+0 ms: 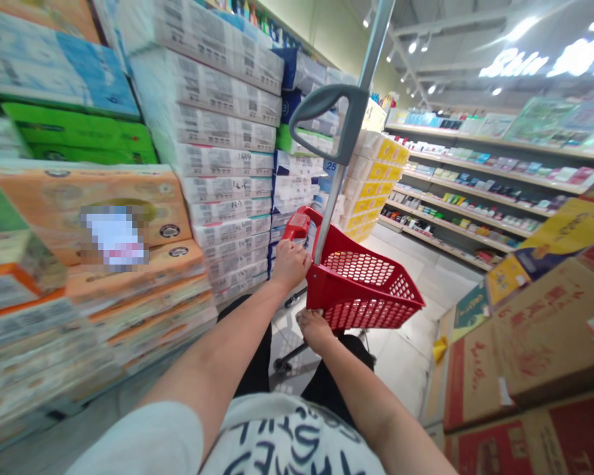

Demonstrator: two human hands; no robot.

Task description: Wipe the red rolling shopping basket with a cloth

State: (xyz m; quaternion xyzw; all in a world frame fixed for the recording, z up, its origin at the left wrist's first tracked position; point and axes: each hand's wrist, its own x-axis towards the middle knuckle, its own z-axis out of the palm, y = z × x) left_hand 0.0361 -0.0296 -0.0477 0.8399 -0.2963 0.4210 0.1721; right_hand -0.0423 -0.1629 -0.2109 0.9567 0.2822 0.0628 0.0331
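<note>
A red plastic shopping cart [361,297] with perforated sides stands in front of me, and its basket looks bare inside. My left hand [292,264] is closed on the red handle at the cart's near left. Lower down, my right hand [317,330] curls its fingers against the cart's near lower edge. A tall metal pole [332,208] rises tilted from the back of the cart. Fixed to that pole is a grey loop-shaped grip [351,125], which neither hand touches. Dark wheels show beneath the basket, close to my legs.
Orange tissue packs [94,198] and tall stacks of white wrapped packs [228,132] line the left. Yellow-and-white packs [376,171] stand beyond the cart. Cardboard cartons [549,330] crowd the right. Stocked shelves [475,165] fill the back, across a pale tiled floor [400,356].
</note>
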